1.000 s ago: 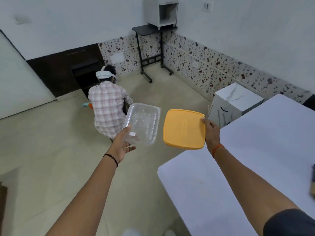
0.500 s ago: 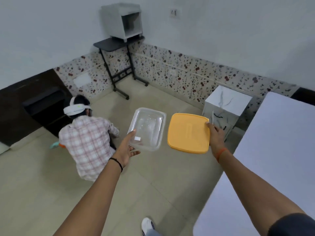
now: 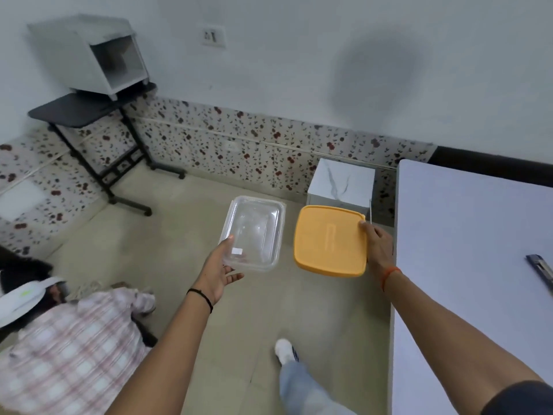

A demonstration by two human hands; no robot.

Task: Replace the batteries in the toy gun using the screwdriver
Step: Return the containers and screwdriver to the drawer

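Above the floor, left hand (image 3: 220, 272) supports the clear container (image 3: 254, 233), thumb on its rim, fingers beneath. Right hand (image 3: 377, 245) pinches the orange lid (image 3: 329, 241) and a thin screwdriver (image 3: 370, 211). Since earlier, the view has swung right; the white table (image 3: 466, 265) lies nearer.

White table (image 3: 466, 265): dark tool (image 3: 542, 271) on top.

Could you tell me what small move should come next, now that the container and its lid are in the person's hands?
Probably carry both to the white table and set them down. The left hand holds the clear container and the right hand the orange lid over bare floor; no toy gun is in view.
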